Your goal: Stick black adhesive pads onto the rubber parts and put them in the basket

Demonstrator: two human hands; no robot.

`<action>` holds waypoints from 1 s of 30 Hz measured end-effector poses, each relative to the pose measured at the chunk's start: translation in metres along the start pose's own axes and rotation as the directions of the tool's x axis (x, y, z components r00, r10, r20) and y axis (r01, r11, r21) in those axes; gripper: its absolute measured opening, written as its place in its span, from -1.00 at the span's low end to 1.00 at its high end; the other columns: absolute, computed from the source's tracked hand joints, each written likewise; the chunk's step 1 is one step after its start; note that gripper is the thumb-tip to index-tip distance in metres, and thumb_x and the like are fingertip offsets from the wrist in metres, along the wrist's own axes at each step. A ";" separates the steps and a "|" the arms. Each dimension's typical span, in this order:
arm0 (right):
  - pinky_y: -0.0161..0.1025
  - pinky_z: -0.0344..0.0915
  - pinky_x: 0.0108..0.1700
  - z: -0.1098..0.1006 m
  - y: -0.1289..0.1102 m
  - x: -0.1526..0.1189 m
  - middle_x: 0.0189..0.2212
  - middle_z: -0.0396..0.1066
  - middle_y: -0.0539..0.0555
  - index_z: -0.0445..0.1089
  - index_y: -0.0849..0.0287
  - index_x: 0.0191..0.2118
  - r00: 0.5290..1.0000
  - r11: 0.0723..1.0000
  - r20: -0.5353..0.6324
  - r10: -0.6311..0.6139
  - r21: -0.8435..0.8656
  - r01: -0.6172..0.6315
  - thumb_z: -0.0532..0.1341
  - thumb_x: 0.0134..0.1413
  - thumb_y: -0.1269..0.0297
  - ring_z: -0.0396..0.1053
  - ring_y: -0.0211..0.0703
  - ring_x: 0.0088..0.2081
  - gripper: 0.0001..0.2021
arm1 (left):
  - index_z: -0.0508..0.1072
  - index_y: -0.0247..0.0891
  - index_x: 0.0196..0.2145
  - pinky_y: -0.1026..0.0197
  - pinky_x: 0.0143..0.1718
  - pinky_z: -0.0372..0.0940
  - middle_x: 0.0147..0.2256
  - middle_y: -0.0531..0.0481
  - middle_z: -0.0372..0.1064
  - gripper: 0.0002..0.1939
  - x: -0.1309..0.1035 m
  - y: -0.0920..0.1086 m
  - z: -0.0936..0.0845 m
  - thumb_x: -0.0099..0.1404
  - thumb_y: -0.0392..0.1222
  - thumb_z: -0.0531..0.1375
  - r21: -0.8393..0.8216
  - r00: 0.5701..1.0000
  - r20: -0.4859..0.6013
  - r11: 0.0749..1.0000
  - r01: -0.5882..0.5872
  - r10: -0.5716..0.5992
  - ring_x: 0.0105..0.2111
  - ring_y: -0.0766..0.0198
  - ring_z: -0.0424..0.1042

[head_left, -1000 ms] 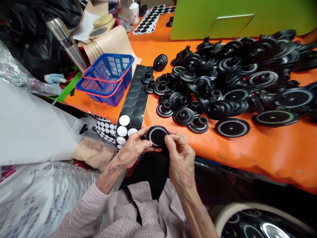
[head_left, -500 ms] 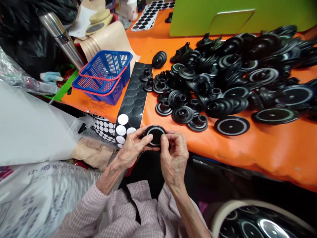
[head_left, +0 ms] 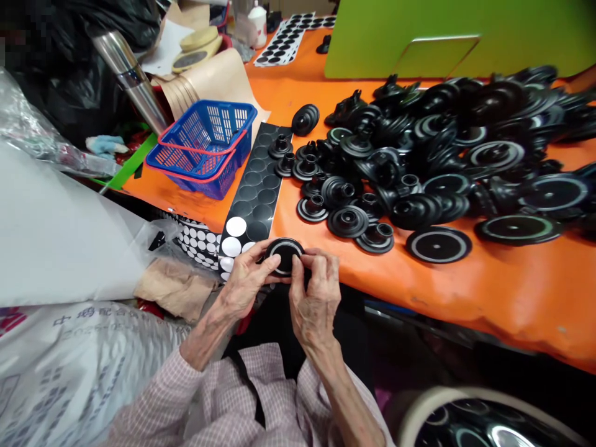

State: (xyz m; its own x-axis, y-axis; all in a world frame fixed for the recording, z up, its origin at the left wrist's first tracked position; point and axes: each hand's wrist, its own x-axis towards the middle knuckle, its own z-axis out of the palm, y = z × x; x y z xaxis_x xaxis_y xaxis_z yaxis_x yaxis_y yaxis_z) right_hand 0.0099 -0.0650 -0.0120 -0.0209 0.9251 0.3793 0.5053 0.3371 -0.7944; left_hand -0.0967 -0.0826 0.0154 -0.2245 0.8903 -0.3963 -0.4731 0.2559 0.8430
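Between my hands, just off the table's front edge, is a round black disc with a pale ring (head_left: pixel 285 264) on its face. My left hand (head_left: pixel 246 279) grips its left side, thumb on the face and fingers beneath. At its right rim, my right hand (head_left: pixel 316 292) presses with the thumb, its other fingers curled. Beside them lies a black sheet of round stickers (head_left: pixel 254 189), with white circles showing at its near end. A big heap of similar black discs with hubs (head_left: pixel 410 149) covers the right of the table.
A blue basket with red handles (head_left: pixel 200 149) stands to the left on the orange table (head_left: pixel 488 292). Behind it leans a steel flask (head_left: pixel 133 81). A green panel (head_left: pixel 447 43) rises at the back. At lower right, a pale-rimmed tub (head_left: pixel 410 422) holds more discs.
Both hands and the disc have shifted slightly left in view. My right thumb now reaches further over the disc's face. The whole scene has moved a little with the camera.
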 end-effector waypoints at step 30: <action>0.17 0.24 0.10 0.041 0.014 0.014 0.04 0.31 0.27 0.31 0.17 0.01 0.936 0.985 0.317 -0.149 0.133 0.112 0.07 0.21 0.23 0.24 0.05 0.10 -0.71 | 0.46 -0.29 -0.30 0.27 -0.38 0.21 -0.46 0.04 0.41 -0.61 0.036 0.017 -0.082 -0.06 -0.07 0.41 0.247 0.994 -0.110 0.969 0.013 0.014 -0.44 0.30 0.37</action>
State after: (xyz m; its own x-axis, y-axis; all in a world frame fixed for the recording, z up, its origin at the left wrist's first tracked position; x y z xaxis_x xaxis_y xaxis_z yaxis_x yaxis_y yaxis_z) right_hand -0.0188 -0.0400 -0.0377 -0.3688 0.8716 0.3231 0.3809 0.4587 -0.8028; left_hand -0.1824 -0.0770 -0.0144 -0.3236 0.8470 -0.4217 -0.2510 0.3529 0.9014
